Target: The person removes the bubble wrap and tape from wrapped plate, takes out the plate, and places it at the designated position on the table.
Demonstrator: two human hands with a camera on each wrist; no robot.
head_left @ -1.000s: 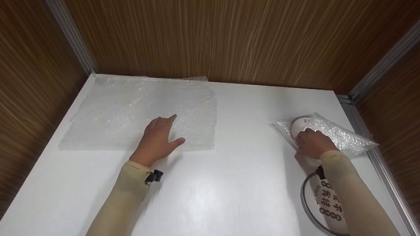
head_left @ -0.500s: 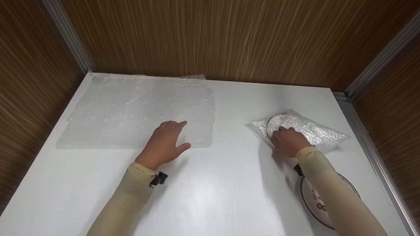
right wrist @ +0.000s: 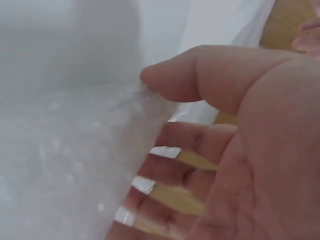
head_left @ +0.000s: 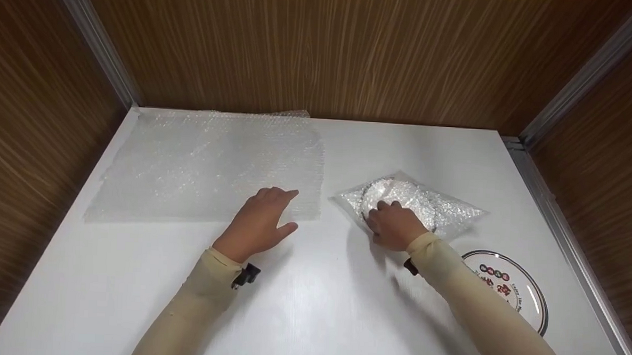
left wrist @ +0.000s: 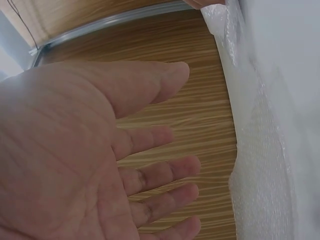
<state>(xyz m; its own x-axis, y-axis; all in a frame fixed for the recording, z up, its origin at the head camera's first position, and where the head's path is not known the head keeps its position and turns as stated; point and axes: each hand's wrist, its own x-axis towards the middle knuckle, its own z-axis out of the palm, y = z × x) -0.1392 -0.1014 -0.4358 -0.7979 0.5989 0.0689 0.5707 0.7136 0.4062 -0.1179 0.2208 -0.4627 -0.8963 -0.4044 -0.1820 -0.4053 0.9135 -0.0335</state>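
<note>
In the head view my right hand (head_left: 397,226) grips the near-left edge of a round, dark-rimmed plate wrapped in bubble wrap (head_left: 401,191). The right wrist view has the thumb on one face of the bubble wrap (right wrist: 55,170) and the fingers behind it. My left hand (head_left: 255,223) holds nothing and is over the near edge of a flat bubble wrap sheet (head_left: 204,162); the left wrist view shows its fingers (left wrist: 175,170) spread and nearly straight. An unwrapped plate (head_left: 529,299) with a dark rim and red printed characters lies at the right, partly hidden by my right forearm.
The white table (head_left: 299,321) is bounded by a wood-grain back panel (head_left: 311,49) and side panels (head_left: 25,111). A metal rail (head_left: 564,236) runs along the right edge. The bubble wrap sheet's far edge reaches the back panel.
My right hand has moved left with the wrapped plate, from near the right rail toward the middle. My left hand has shifted slightly right and nearer. More of the unwrapped plate's right side shows.
</note>
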